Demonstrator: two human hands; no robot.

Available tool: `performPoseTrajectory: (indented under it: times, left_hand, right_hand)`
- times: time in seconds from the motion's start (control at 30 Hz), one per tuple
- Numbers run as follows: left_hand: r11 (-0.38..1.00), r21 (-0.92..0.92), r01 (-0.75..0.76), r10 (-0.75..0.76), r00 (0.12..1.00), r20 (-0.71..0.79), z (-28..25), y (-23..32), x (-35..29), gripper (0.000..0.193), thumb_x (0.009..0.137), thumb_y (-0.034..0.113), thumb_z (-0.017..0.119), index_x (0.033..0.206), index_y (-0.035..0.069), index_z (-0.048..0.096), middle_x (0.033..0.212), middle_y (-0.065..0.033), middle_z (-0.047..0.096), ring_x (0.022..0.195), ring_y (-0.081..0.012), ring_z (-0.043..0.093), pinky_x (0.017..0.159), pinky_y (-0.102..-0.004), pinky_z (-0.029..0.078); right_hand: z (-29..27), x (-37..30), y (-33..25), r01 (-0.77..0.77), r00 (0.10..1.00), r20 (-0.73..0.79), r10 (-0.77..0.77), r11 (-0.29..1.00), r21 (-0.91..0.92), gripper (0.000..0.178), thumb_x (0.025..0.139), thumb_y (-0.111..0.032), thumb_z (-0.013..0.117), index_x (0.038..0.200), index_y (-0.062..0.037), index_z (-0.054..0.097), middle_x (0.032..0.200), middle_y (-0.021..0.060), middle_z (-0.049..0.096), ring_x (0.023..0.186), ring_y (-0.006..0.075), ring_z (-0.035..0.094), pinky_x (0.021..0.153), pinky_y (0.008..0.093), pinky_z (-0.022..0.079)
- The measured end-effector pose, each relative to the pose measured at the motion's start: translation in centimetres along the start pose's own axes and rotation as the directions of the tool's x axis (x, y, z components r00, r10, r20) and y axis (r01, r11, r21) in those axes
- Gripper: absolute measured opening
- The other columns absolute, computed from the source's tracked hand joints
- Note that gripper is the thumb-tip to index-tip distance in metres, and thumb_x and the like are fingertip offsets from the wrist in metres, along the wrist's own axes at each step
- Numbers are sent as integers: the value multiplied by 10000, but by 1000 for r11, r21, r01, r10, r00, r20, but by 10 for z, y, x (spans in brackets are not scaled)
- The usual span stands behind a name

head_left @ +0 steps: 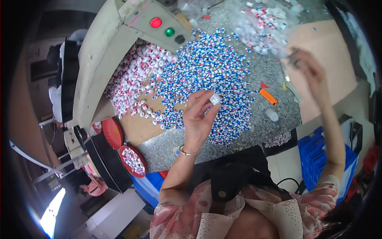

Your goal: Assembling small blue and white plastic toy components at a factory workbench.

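Note:
My left hand point(199, 113) is closed over the middle of the table, pinching a small white rounded plastic piece point(215, 98) between thumb and fingers. Beneath it spreads a wide pile of tiny blue, white and pink pieces point(203, 71). Out to the right, my right hand point(311, 71) is raised with its fingers bent together. Something dark and small shows at those fingertips, too blurred to name. Close by lies a clear plastic bag point(260, 30) of white and pink pieces.
A beige machine point(99, 51) with red and green buttons stands at the left, beside a heap of white-and-pink pieces point(137, 67). An orange tool point(268, 96) lies on the speckled table point(274, 79). Red bowls point(112, 133) sit at the lower left, blue crates point(312, 153) at the lower right.

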State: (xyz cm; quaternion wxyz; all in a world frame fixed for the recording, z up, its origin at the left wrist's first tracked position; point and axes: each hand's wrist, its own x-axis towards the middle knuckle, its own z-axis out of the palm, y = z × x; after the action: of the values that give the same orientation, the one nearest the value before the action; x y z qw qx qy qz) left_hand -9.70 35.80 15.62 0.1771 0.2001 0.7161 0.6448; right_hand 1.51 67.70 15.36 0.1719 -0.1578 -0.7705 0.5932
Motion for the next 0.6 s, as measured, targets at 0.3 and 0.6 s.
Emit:
performPoseTrajectory:
  times: [0.3, 0.6]
  left_hand:
    - [963, -251, -102, 127, 988, 84, 21, 32, -26, 401, 781, -162, 647, 1159, -31, 606, 1178, -92, 494, 1032, -163, 590, 879, -260, 541]
    - [897, -385, -219, 283, 952, 120, 20, 70, -46, 396, 791, -145, 650, 1172, -55, 593, 1207, -111, 499, 1052, -183, 594, 912, -276, 524]
  right_hand:
    - [127, -83, -97, 288, 954, 69, -292, 956, 61, 298, 851, 40, 560, 1130, -9, 653, 1346, 179, 502, 1128, 265, 581, 931, 335, 476]
    - [162, -95, -86, -86, 995, -24, 100, 934, 346, 257, 882, -68, 620, 1132, -21, 661, 1134, 86, 653, 1052, 185, 613, 882, 303, 490]
